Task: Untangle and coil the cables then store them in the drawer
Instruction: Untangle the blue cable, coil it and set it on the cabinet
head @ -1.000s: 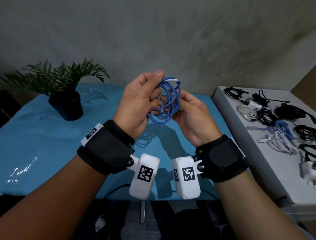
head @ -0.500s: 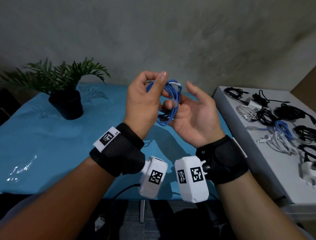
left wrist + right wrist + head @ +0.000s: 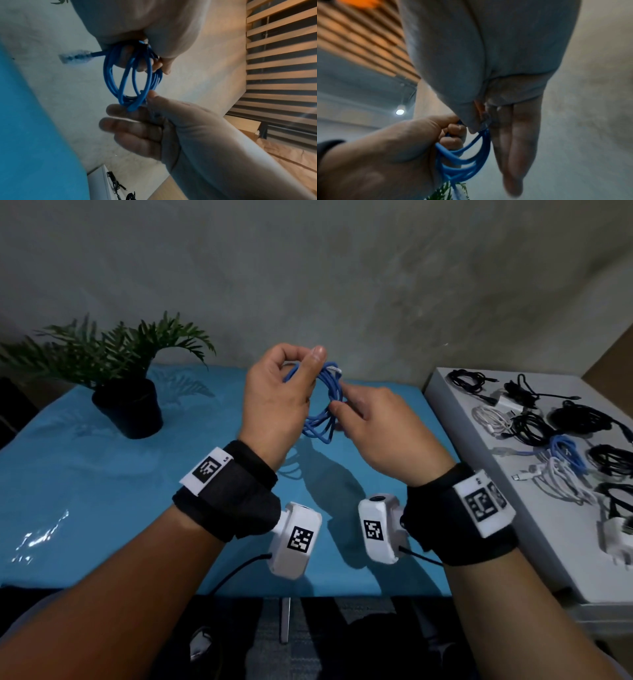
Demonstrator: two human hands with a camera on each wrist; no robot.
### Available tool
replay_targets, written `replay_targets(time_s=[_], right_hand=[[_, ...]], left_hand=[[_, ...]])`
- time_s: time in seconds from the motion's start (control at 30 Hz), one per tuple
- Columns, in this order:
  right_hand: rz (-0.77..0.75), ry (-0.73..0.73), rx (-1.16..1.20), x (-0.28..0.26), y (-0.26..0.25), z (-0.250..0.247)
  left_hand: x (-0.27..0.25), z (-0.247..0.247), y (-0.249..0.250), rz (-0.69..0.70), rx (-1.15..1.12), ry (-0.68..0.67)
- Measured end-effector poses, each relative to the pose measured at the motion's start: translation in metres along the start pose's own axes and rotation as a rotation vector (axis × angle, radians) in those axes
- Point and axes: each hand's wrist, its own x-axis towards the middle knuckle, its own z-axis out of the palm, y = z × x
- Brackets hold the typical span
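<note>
A blue cable [image 3: 320, 430] is wound into a small coil and held in the air over the blue table [image 3: 102, 491]. My left hand [image 3: 301, 359] grips the top of the coil between thumb and curled fingers. My right hand [image 3: 342, 405] is at the coil's right side, thumb and forefinger pinching the loops near a clear plug. In the left wrist view the blue cable [image 3: 107, 73] hangs from my left hand [image 3: 154, 33], and my right hand [image 3: 149, 102] pinches it from below with the other fingers straight. In the right wrist view my right hand [image 3: 481, 121] pinches the plug end of the blue cable [image 3: 462, 162], which my left hand [image 3: 402, 142] grips.
A potted plant [image 3: 126, 392] stands at the table's back left. To the right is a white surface [image 3: 479, 474] with several coiled black, white and blue cables [image 3: 565, 453] and a white charger [image 3: 616, 539]. A grey wall runs behind.
My right hand has turned from palm-up and open to palm-down and now pinches the coil. My left hand has turned the coil and moved slightly to the left.
</note>
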Motion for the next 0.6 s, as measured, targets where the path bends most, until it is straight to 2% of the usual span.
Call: replay_targets(time_s=[0.03,0.13,0.2,0.3,0.43,0.47,0.53,0.6], right_hand=[[-0.021,-0.002,-0.07,0.0,0.001,0.0],[-0.056,-0.062,-0.009,-0.003,0.0,-0.009],[-0.074,-0.089,-0.012,-0.003,-0.001,-0.019],[-0.068,-0.077,-0.031,-0.006,0.001,-0.025],[-0.05,-0.071,-0.08,-0.01,0.005,-0.024],[-0.058,-0.073,-0.103,-0.01,0.006,-0.023],[-0.076,-0.072,-0.161,-0.009,0.004,-0.018],[-0.098,-0.059,-0.274,-0.008,-0.001,-0.01]], left_hand=[[0.002,-0.001,-0.002,-0.006,0.006,0.017],[0.012,-0.006,-0.003,-0.049,-0.033,0.091],[0.018,-0.007,-0.004,-0.068,-0.051,0.088],[0.016,-0.004,-0.006,-0.019,0.005,-0.014],[0.014,-0.006,-0.003,0.088,0.237,-0.243],[0.014,-0.007,-0.003,0.106,0.288,-0.261],[0.016,-0.005,-0.008,0.14,0.424,-0.193],[0.015,-0.002,-0.014,0.152,0.589,-0.033]])
